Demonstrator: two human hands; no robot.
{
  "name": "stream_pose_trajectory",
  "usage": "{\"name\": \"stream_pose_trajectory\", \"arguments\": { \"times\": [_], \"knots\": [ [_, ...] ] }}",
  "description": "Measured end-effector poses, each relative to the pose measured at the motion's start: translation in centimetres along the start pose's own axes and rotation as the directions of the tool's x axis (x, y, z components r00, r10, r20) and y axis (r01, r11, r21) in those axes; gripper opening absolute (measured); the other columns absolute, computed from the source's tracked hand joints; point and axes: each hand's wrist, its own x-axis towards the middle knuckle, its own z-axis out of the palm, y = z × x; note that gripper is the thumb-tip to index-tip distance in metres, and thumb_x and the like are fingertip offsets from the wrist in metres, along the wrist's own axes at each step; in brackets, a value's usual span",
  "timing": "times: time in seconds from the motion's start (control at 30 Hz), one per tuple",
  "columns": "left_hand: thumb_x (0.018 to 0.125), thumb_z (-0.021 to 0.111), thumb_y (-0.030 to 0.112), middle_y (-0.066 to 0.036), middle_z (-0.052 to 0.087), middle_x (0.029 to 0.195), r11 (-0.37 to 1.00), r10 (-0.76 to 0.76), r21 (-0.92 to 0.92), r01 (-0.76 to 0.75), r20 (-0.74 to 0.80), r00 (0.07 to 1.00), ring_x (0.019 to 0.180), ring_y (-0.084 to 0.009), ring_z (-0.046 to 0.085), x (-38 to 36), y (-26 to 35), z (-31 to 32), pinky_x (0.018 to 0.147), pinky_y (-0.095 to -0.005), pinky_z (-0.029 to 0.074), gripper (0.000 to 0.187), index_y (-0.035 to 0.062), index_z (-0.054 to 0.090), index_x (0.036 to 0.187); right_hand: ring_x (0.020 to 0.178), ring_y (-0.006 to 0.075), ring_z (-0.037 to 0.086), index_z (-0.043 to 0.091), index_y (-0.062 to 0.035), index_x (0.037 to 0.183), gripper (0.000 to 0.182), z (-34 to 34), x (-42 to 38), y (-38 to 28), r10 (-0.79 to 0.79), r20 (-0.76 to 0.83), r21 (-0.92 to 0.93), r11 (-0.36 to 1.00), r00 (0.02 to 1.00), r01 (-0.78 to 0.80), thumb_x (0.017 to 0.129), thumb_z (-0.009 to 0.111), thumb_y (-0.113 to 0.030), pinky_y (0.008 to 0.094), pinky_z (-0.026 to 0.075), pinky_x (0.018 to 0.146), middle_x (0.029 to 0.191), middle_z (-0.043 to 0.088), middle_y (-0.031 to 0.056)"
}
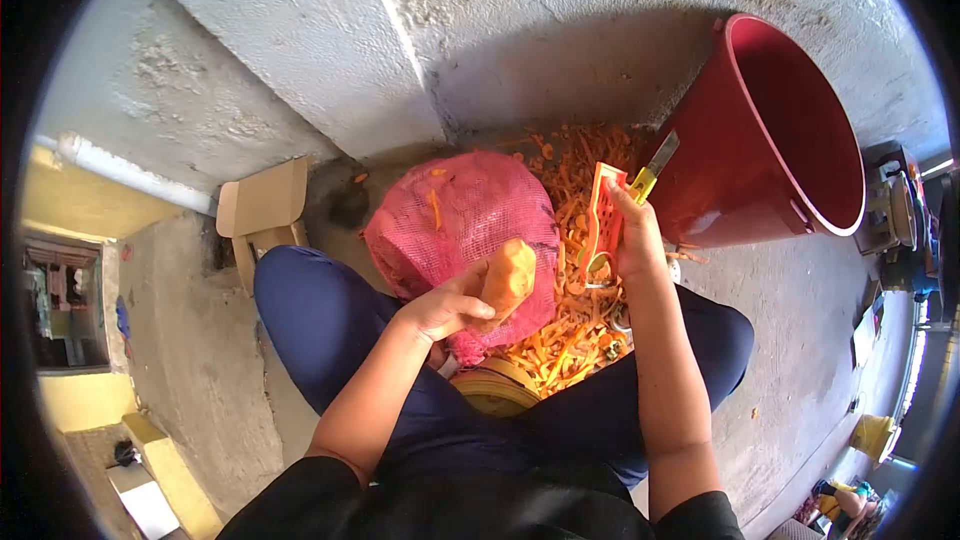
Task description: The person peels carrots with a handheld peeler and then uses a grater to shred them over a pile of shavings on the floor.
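In my left hand is a thick, pale orange carrot, its peeled-looking end pointing up and away from me. The fingers wrap round its lower part, over a pink mesh sack that stands full between my legs. My right hand is closed on a yellow utility knife, blade out and pointing up. Against the same hand is a slotted orange plastic piece with a ring-like part at its lower end. Orange peelings lie in a heap below and behind that hand.
A large dark red bucket stands tilted in view at the right, by the concrete wall. On the left sits an open cardboard box. A yellow rim shows between my thighs. Assorted items stand along the far right.
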Motion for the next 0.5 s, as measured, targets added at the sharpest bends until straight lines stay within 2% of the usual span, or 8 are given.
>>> {"name": "stream_pose_trajectory", "arguments": {
  "times": [0.1, 0.13, 0.23, 0.27, 0.3, 0.37, 0.4, 0.5],
  "knots": [
    [0.062, 0.066, 0.013, -0.011, 0.047, 0.111, 0.989, 0.142, 0.037, -0.143, 0.031, 0.989, 0.098, -0.0218, 0.050, -0.3, 0.5, 1.0, 0.086, -0.0323, 0.040, 0.068, 0.0044, 0.034, 0.121, 0.059, 0.0119, 0.056, 0.055, -0.0043, 0.087, 0.016, 0.2, -1.3, 0.5, 0.072, 0.006, -0.015, 0.997, 0.997, -0.072, 0.079, 0.055, -0.018, 0.0250, 0.046, 0.052, 0.073, 0.058, 0.0026],
    [0.070, 0.062, 0.029, -0.012, 0.047, 0.112, 0.979, 0.191, 0.060, -0.193, 0.047, 0.981, 0.099, -0.0234, 0.050, -0.2, 0.2, 0.9, 0.087, -0.0339, 0.039, 0.062, 0.0046, 0.035, 0.121, 0.057, 0.0129, 0.057, 0.055, -0.0038, 0.086, 0.016, 0.5, -1.6, 1.0, 0.083, -0.002, -0.007, 0.996, 0.997, -0.083, 0.081, 0.053, -0.019, 0.0247, 0.046, 0.051, 0.071, 0.059, 0.0034],
    [0.076, 0.050, 0.048, -0.012, 0.048, 0.111, 0.844, 0.209, -0.496, -0.205, -0.049, 0.977, 0.099, -0.0255, 0.049, -0.3, 0.1, 1.9, 0.087, -0.0364, 0.038, 0.063, 0.0052, 0.036, 0.120, 0.057, 0.0135, 0.056, 0.054, -0.0053, 0.093, 0.021, 0.6, -3.1, 2.9, 0.238, 0.024, -0.030, 0.971, 0.971, -0.237, 0.082, 0.051, -0.023, 0.0247, 0.047, 0.049, 0.071, 0.058, 0.0051],
    [0.078, 0.039, 0.057, -0.013, 0.050, 0.109, 0.816, 0.239, -0.527, -0.239, -0.070, 0.968, 0.101, -0.0268, 0.048, -0.3, 0.0, 1.7, 0.090, -0.0389, 0.036, 0.063, 0.0044, 0.044, 0.113, 0.059, 0.0160, 0.057, 0.052, -0.0039, 0.098, 0.024, -1.6, -2.1, 5.4, 0.278, 0.100, -0.001, 0.960, 0.955, -0.280, 0.083, 0.049, -0.022, 0.0263, 0.049, 0.051, 0.073, 0.059, 0.0068],
    [0.078, 0.040, 0.056, -0.013, 0.050, 0.109, 0.776, 0.291, -0.566, -0.279, -0.072, 0.954, 0.102, -0.0272, 0.047, -0.2, -0.4, 1.1, 0.090, -0.0393, 0.035, 0.061, 0.0042, 0.047, 0.109, 0.064, 0.0193, 0.059, 0.050, -0.0039, 0.100, 0.025, -1.8, -2.7, 6.6, 0.327, 0.056, -0.058, 0.944, 0.943, -0.324, 0.085, 0.045, -0.024, 0.0299, 0.050, 0.053, 0.076, 0.059, 0.0089],
    [0.077, 0.042, 0.055, -0.014, 0.051, 0.107, 0.686, 0.385, -0.643, -0.340, -0.076, 0.920, 0.103, -0.0281, 0.046, 0.1, -1.5, 0.0, 0.091, -0.0402, 0.034, 0.058, 0.0037, 0.053, 0.102, 0.069, 0.0221, 0.060, 0.049, -0.0055, 0.102, 0.027, -1.8, -4.0, 8.1, 0.443, 0.136, -0.026, 0.896, 0.886, -0.444, 0.086, 0.043, -0.026, 0.0340, 0.051, 0.056, 0.081, 0.060, 0.0106],
    [0.077, 0.045, 0.051, -0.014, 0.052, 0.108, 0.651, 0.345, -0.647, -0.398, -0.215, 0.914, 0.104, -0.0297, 0.045, 0.1, -1.8, 0.3, 0.090, -0.0418, 0.035, 0.052, 0.0033, 0.058, 0.092, 0.070, 0.0225, 0.061, 0.049, -0.0061, 0.103, 0.027, -1.5, -4.6, 8.5, 0.475, 0.126, 0.001, 0.878, 0.871, -0.479, 0.087, 0.042, -0.027, 0.0355, 0.051, 0.057, 0.082, 0.060, 0.0108],
    [0.079, 0.043, 0.044, -0.014, 0.053, 0.105, 0.634, 0.341, -0.663, -0.398, -0.223, 0.913, 0.099, -0.0280, 0.049, 0.0, -2.7, 1.3, 0.091, -0.0399, 0.035, 0.046, 0.0020, 0.057, 0.090, 0.071, 0.0233, 0.061, 0.049, -0.0073, 0.103, 0.028, -1.0, -5.3, 9.4, 0.507, 0.143, 0.069, 0.852, 0.850, -0.520, 0.087, 0.039, -0.028, 0.0389, 0.052, 0.059, 0.085, 0.060, 0.0111]
  ]
}}
